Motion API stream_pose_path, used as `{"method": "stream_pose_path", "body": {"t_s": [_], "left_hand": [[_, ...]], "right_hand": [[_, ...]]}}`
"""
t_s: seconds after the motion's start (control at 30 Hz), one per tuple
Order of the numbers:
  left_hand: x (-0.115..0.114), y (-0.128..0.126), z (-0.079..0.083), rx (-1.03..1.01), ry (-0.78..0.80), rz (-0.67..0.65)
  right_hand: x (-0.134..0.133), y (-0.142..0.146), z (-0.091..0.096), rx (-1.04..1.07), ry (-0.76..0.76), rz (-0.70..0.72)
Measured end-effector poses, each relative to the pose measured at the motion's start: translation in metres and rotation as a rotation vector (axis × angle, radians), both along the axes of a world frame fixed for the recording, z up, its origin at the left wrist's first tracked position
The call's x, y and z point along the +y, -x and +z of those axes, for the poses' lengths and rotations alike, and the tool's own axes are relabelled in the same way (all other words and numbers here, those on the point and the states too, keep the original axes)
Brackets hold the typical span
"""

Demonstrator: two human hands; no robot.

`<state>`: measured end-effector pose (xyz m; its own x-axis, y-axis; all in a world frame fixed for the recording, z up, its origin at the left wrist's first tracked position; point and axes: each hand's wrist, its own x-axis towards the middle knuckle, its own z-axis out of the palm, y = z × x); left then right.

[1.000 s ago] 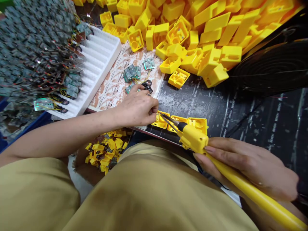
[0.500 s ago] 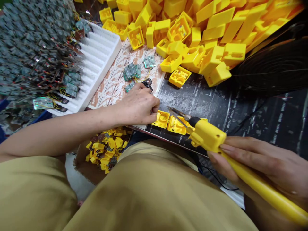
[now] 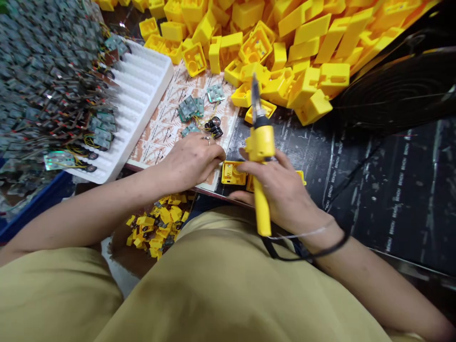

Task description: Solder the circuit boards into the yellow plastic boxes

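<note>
A yellow soldering iron (image 3: 262, 142) is held by my right hand (image 3: 280, 185), its metal tip pointing away from me and its cord trailing past my wrist. My right fingers are over a row of open yellow plastic cases (image 3: 233, 174) at the table's front edge, covering part of it. Just left of that row, my left hand (image 3: 199, 159) rests with fingers curled together; what they hold, if anything, is hidden. Beyond it lie small black round parts (image 3: 214, 127) on thin yellow wires and several green circuit boards (image 3: 190, 107).
A white ridged foam tray (image 3: 142, 90) stands at left beside a mass of wired boards (image 3: 46, 85). Yellow cases (image 3: 245, 52) are heaped at the back. Below the table edge, a box holds yellow-cased pieces (image 3: 156, 225). A dark round object (image 3: 395, 95) is at right.
My right hand has moved left over the row of cases, and the soldering iron has swung from pointing left to pointing away from me. My left hand has shifted slightly left.
</note>
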<state>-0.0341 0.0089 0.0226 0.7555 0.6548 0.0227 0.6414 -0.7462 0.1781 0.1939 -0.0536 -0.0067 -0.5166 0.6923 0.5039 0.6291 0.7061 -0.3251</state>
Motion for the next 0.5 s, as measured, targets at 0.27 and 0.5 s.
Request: {"method": "stream_pose_path", "body": {"t_s": [0.27, 0.5], "left_hand": [[-0.02, -0.009, -0.023, -0.29, -0.27, -0.1], [-0.005, -0.026, -0.02, -0.205, -0.144, -0.102]], "right_hand": [[-0.007, -0.001, -0.009, -0.065, -0.041, -0.159], [-0.031, -0.04, 0.034, 0.065, -0.001, -0.158]]}}
